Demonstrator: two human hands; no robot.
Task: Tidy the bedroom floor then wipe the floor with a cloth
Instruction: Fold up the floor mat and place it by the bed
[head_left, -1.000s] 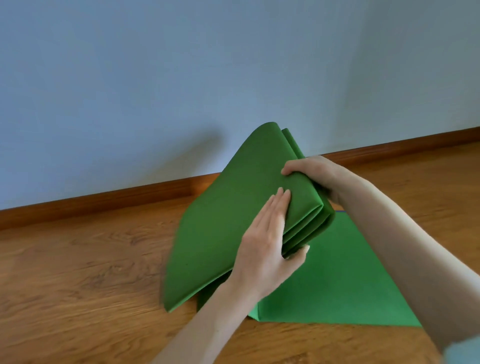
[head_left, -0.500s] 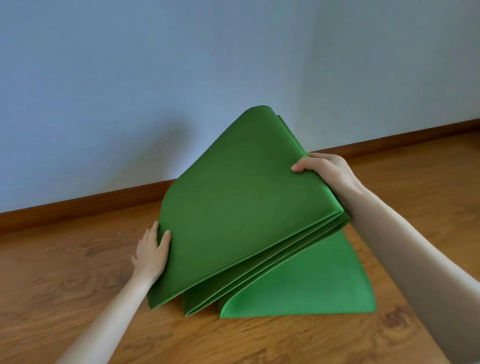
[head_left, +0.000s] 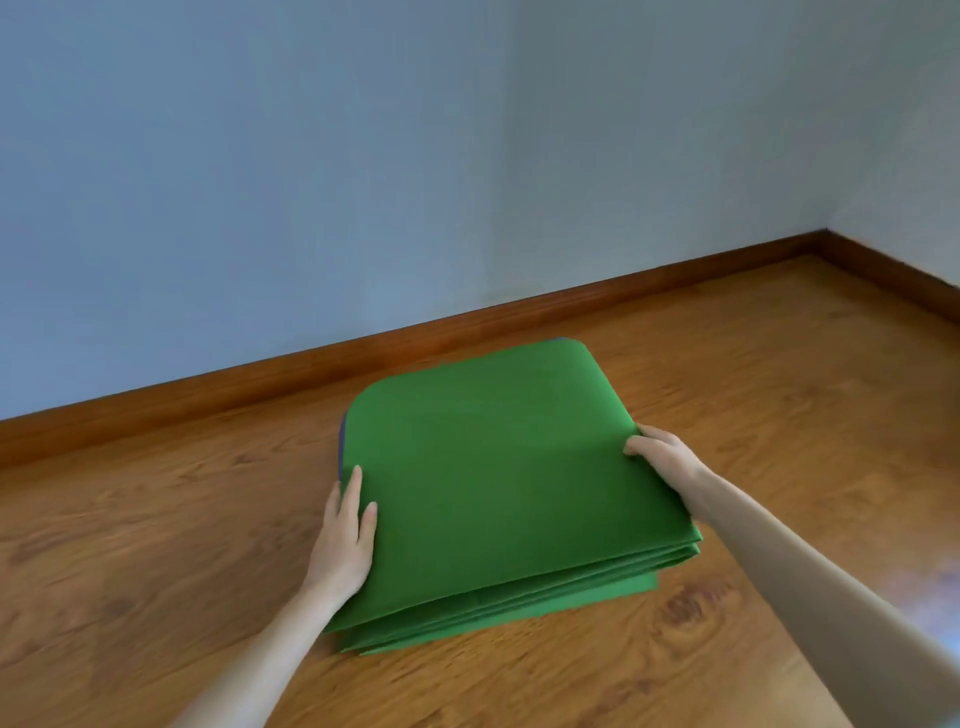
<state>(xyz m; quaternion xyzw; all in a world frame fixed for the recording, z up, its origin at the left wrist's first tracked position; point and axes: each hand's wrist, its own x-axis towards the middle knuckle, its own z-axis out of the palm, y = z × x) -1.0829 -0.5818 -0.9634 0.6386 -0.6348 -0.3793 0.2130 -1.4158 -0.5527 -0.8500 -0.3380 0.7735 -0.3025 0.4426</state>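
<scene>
Green foam mat (head_left: 498, 483) lies folded in layers on wooden plank floor (head_left: 156, 545) near skirting; left hand (head_left: 343, 540) flat-fingered against its edge, right hand (head_left: 670, 462) curled gripping opposite edge; wiping apparently not yet begun, no cloth visible.

Folded green mat (head_left: 498, 483): matt, smooth, foam-like. Floor (head_left: 156, 519): glossy grained wood. Skirting board (head_left: 519, 312): polished wood. Wall (head_left: 311, 156): matt paint.

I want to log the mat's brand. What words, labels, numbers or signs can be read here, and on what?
None: no readable text in this view.
The folded green mat shows plain green faces with no logo or label, and the left hand and right hand hide only its side edges.
The wall and wooden floor bear no writing.
</scene>
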